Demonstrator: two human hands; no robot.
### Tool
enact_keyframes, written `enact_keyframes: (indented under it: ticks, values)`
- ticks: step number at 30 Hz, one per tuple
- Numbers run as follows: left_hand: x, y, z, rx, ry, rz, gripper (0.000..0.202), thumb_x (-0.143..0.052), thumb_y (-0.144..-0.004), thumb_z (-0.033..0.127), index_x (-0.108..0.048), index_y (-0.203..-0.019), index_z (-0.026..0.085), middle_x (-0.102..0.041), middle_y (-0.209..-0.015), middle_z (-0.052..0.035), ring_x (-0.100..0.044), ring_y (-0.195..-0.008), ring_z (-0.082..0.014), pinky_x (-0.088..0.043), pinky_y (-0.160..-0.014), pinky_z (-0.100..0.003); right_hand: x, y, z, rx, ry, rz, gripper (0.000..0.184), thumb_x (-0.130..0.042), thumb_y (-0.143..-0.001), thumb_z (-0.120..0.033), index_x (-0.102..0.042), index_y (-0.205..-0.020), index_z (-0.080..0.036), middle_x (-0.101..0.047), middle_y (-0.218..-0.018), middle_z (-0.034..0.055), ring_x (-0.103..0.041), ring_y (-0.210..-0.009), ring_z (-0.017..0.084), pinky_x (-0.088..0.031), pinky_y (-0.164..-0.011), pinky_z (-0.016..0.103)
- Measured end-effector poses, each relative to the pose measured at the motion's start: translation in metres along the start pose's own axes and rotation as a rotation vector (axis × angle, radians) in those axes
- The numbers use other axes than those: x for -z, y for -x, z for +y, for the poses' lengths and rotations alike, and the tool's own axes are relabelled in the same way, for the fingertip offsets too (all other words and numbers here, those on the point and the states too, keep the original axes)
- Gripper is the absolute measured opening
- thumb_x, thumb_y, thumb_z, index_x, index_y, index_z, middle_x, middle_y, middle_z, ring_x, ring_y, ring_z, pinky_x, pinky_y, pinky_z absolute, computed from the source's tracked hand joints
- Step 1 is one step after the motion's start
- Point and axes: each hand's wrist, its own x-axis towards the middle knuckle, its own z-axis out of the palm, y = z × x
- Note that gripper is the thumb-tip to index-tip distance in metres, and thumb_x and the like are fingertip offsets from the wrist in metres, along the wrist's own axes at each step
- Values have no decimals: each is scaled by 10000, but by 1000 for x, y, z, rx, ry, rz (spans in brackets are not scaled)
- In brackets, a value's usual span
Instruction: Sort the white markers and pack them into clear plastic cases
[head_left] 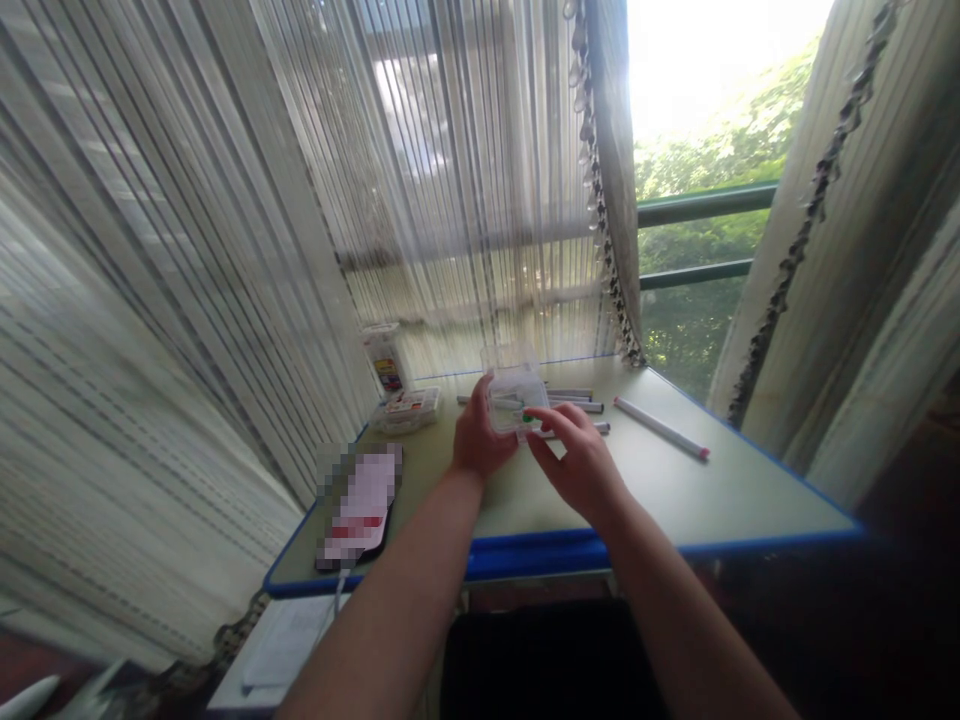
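Observation:
My left hand (480, 435) is wrapped round a clear plastic box (517, 385), holding it above the table with its lid raised at the far side. The fingers of my right hand (574, 450) come together at the near right part of the box. A small green thing (529, 416) shows at their tips; its kind I cannot make out. Behind and beside the box lie several white markers (589, 406), partly hidden by the hands and the box. Farther right, a white marker with pink ends (660, 428) rests on its own.
The pale table (720, 500) has a blue edge. At its back left stand a clear container with a label (386, 360) and a low clear box (409, 408). A phone (364, 505) with a cable lies at the left front. Striped sheer curtains (450, 200) hang behind.

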Motion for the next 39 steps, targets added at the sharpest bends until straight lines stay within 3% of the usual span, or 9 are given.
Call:
enact_keyframes:
  ticks: [8, 14, 21, 32, 39]
  values:
    - [-2, 1, -3, -2, -11, 18, 893, -766, -592, 380, -312, -1339, 196, -608, -1200, -151, -625, -1057, -273, -529, -876, -404, 5, 0, 7, -91, 114, 71, 225, -507, -864, -246, -656, -1028, -207, -603, -907, 72, -575, -868, 210, -497, -807, 368]
    - [-1, 3, -2, -71, -38, 11, 871, -750, -606, 390, -321, -1328, 158, -609, -1188, -178, -627, -1056, -291, -528, -874, -417, 7, 1, 6, -163, 151, -48, 234, -506, -875, -253, -671, -1036, -208, -614, -843, 49, -578, -777, 190, -481, -733, 322]
    - [-1, 4, -2, -73, -34, 7, 868, -744, -616, 405, -312, -1336, 190, -613, -1186, -150, -633, -1041, -269, -534, -859, -397, 8, -1, 5, -215, 134, 5, 178, -567, -847, -265, -684, -954, -184, -604, -777, 25, -575, -696, 158, -461, -681, 279]
    - [-1, 2, 0, -48, -43, -2, 861, -736, -625, 417, -309, -1334, 180, -605, -1198, -166, -627, -1060, -285, -532, -871, -410, 9, 0, 1, -60, 297, 38, 243, -548, -854, -286, -654, -1037, -167, -617, -871, 71, -558, -829, 214, -472, -794, 350]
    - [-1, 2, 2, -75, -62, -9, 837, -705, -649, 428, -300, -1337, 177, -584, -1236, -173, -615, -1085, -284, -527, -885, -418, 9, 1, -3, 18, 350, -47, 259, -537, -879, -298, -681, -1083, -230, -596, -882, 83, -517, -870, 234, -464, -765, 356]
